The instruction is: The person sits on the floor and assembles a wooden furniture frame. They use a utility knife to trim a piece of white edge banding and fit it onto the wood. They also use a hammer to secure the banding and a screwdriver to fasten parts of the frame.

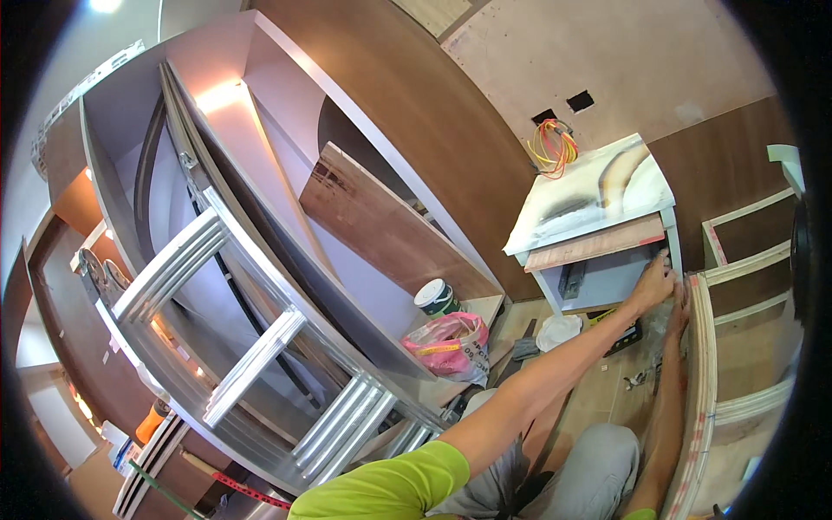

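Observation:
My left hand (654, 282) reaches forward to the front right leg of a small grey stand (672, 230) with a white top, where the leg meets the corner of a plywood frame (702, 347). My right hand (678, 302) lies just below it, fingers pressed against the frame's inner edge. Whether either hand grips anything is hidden by the angle. A crumpled clear plastic bag (659, 325) lies under both hands. My grey-trousered knee (589, 468) is below.
An aluminium ladder (260, 347) lies across the left, against a grey cabinet shell. On the floor are a pink plastic bag (451, 342), a white-lidded can (438, 297), a white cloth (559, 329) and a yellow-black tool (626, 336). Orange and yellow wires (555, 146) hang from the wall.

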Motion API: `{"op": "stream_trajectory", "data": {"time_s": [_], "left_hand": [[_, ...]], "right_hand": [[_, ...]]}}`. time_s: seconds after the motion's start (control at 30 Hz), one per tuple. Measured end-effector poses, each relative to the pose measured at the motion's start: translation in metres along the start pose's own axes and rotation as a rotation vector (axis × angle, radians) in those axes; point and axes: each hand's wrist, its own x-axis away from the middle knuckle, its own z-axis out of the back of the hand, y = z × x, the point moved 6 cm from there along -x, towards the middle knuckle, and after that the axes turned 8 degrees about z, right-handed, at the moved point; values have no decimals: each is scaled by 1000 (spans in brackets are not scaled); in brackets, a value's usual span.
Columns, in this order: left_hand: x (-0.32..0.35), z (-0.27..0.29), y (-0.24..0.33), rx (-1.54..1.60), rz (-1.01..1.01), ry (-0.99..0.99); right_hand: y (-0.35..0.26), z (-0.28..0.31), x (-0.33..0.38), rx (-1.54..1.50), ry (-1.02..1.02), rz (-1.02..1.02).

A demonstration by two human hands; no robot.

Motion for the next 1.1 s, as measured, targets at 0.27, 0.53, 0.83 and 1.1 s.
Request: {"op": "stream_trajectory", "data": {"time_s": [0.27, 0.53, 0.83, 1.1], "left_hand": [[20, -23, 42, -74, 29, 109], [24, -11, 46, 125, 41, 45], [27, 7, 38, 32, 40, 135], [46, 23, 21, 30, -87, 130]], "right_hand": [[-10, 2, -4, 14, 6, 22], [-12, 2, -8, 57, -9, 79], [-20, 5, -10, 111, -7, 138], [-24, -34, 15, 214, 53, 310]]}}
